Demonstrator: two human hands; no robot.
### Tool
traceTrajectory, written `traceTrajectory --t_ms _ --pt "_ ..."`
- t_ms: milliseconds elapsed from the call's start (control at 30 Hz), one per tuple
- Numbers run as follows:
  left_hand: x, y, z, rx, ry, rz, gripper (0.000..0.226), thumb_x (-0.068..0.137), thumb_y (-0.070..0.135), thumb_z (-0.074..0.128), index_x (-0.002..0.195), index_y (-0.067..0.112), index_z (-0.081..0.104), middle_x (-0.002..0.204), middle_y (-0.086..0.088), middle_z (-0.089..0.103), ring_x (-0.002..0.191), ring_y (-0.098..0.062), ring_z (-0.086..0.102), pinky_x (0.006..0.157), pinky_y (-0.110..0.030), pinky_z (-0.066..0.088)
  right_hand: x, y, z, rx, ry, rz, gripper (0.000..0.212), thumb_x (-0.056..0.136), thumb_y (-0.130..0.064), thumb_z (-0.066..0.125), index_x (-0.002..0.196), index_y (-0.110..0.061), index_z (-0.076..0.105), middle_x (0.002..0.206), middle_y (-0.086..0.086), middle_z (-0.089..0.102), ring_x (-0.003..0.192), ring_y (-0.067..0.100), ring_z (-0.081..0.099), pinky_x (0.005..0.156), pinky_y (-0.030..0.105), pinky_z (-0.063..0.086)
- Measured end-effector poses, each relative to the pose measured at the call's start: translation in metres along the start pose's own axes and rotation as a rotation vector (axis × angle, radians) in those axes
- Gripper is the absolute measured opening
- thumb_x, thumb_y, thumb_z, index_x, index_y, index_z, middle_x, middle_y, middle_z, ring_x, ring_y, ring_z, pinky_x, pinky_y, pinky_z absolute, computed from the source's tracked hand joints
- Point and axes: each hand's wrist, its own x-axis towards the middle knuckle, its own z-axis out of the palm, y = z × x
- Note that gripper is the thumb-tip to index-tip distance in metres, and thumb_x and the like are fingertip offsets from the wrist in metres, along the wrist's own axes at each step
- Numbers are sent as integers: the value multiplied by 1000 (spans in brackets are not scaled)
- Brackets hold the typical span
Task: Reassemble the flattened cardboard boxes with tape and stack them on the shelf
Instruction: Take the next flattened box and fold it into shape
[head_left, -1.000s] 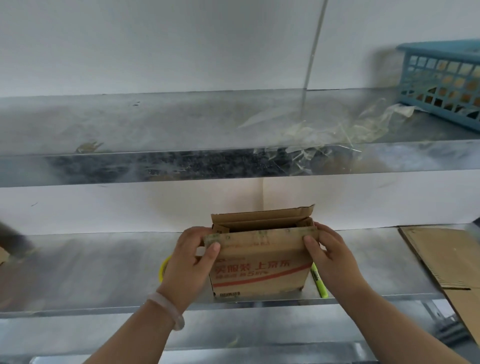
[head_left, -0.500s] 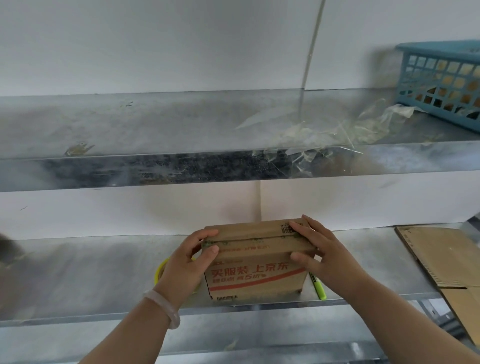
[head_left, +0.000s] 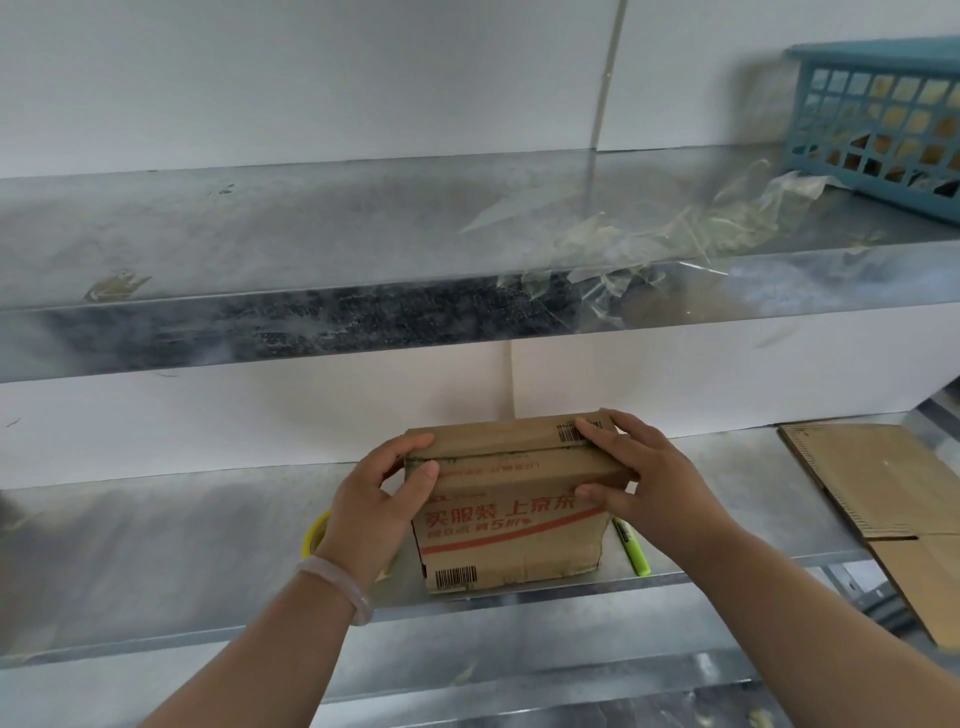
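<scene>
The box (head_left: 511, 519) stands upright on the lower shelf (head_left: 156, 545), close to its front edge and roughly mid-frame. Its top flaps are folded down flat, and a seam runs across the top from left to right. The front face shows red print, a red stripe and a barcode at its lower left corner.

The left hand (head_left: 371, 504) grips the box's upper left corner, with fingers curled over the top edge and the thumb pressed on the front face. A pale bangle (head_left: 337, 587) sits on that wrist. The right hand (head_left: 649, 478) clasps the upper right corner, its fingers spread over the top flaps beside a small barcode and its thumb on the front face.

A yellow tape roll (head_left: 314, 535) lies just left of the box, mostly hidden behind the left hand. A green marker (head_left: 631, 545) lies on the shelf just right of the box, under the right wrist. Flat cardboard (head_left: 883, 478) rests on the same shelf well to the right, with part of it hanging past the front edge.

On the upper shelf (head_left: 260, 234), crumpled clear film (head_left: 623, 234) spills over the front lip. A blue basket (head_left: 883, 119) stands at the far right, touching the film's end.
</scene>
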Motion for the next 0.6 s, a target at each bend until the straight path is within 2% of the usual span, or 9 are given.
traceTrajectory --t_ms 100,267,367,433,533,600 --pt "2 1 0 -23 -23 38 30 86 12 68 103 38 66 117 12 62 106 4 57 68 -4 47 -1 5 4 1 55 5 72 73 -31 83 136 -44 50 150 -15 35 133 2 35 115 25 31" --pt "6 -2 -2 38 -81 61 31 87 18 67 106 43 62 122 15 58 114 -4 55 71 -3 46 -1 7 8 -28 88 -8 70 72 -31 84 135 -40 53 143 -22 34 126 -6 32 110 15 25" --pt "6 -8 -2 112 -102 134 30 87 29 68 110 47 62 124 20 55 119 -2 51 82 -16 53 -5 11 6 -34 124 -22 70 70 -28 85 133 -38 55 141 -21 36 126 -5 35 105 6 23" --pt "2 -16 0 108 -186 197 35 84 43 66 118 47 59 130 21 50 126 -6 46 90 -28 53 -11 16 2 -34 159 -45 73 68 -25 87 131 -40 52 140 -18 39 124 -4 38 101 2 23" --pt "-10 -29 5 23 -301 211 40 86 44 65 123 51 52 135 25 39 129 -3 42 90 -29 54 -15 23 -2 -57 188 -113 77 64 -22 89 130 -37 52 139 -12 44 121 -5 39 105 19 34" --pt "-16 -37 7 44 -273 204 40 87 42 64 123 55 51 138 22 37 129 1 40 90 -29 55 -16 25 -1 -67 138 -106 77 66 -23 88 132 -38 51 140 -14 42 123 -1 41 106 26 38"
